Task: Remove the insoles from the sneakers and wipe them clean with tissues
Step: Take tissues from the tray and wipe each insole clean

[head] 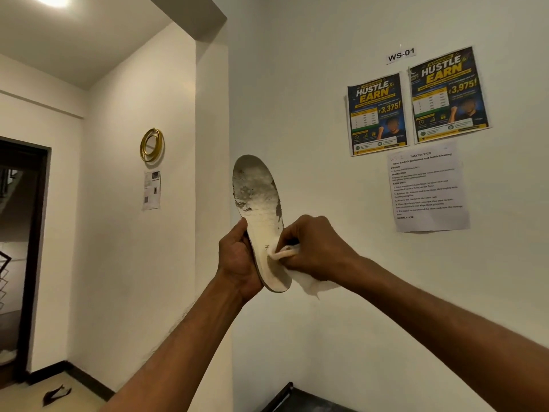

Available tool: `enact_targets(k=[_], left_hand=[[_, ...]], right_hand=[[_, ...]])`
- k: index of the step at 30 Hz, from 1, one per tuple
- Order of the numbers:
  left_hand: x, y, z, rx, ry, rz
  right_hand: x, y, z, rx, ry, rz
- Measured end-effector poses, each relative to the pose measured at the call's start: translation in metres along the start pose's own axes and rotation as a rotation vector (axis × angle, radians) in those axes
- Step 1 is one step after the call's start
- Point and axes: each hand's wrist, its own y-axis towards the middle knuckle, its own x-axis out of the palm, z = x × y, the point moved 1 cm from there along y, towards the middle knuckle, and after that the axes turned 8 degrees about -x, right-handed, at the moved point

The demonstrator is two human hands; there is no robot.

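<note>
Insole [258,215], just one, stands upright at the centre, toe toward twelve o'clock, with grey grime across its upper half. One tissue [285,252], two hands, two posters [377,114] at two o'clock, and one printed sheet [427,188] beneath them (its small print is hard to read). Most of the tissue is buried in the right hand [315,248]; a loose tail hangs toward five o'clock. The left hand [237,257] wraps the heel end from nine o'clock, fingers curled behind. The right fingers pinch the bunched tissue against the insole's lower face.
</note>
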Motion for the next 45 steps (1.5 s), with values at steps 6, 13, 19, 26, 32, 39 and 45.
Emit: enact_targets(k=[6, 13, 19, 26, 32, 39, 45], left_hand=[[0.001, 0.001, 0.0, -0.023, 0.03, -0.016], [0.003, 0.001, -0.002, -0.032, 0.017, -0.028], [0.008, -0.003, -0.004, -0.055, -0.004, -0.041], [0.006, -0.003, -0.006, -0.07, 0.027, -0.036], [0.006, -0.005, -0.007, -0.092, 0.053, -0.048], [0.009, -0.005, -0.01, -0.133, 0.04, -0.067], [0.014, -0.006, -0.012, -0.144, 0.017, -0.111]], right_hand=[[0.006, -0.004, -0.004, -0.095, -0.019, -0.104], [0.004, 0.004, -0.005, -0.161, -0.017, -0.025], [-0.007, 0.02, -0.005, -0.112, -0.028, 0.092], [-0.012, 0.03, -0.001, -0.047, -0.063, 0.152], [-0.019, 0.036, 0.005, -0.013, -0.113, 0.131], [-0.02, 0.039, 0.006, -0.032, -0.111, 0.076], [-0.021, 0.041, 0.005, -0.119, -0.075, 0.11]])
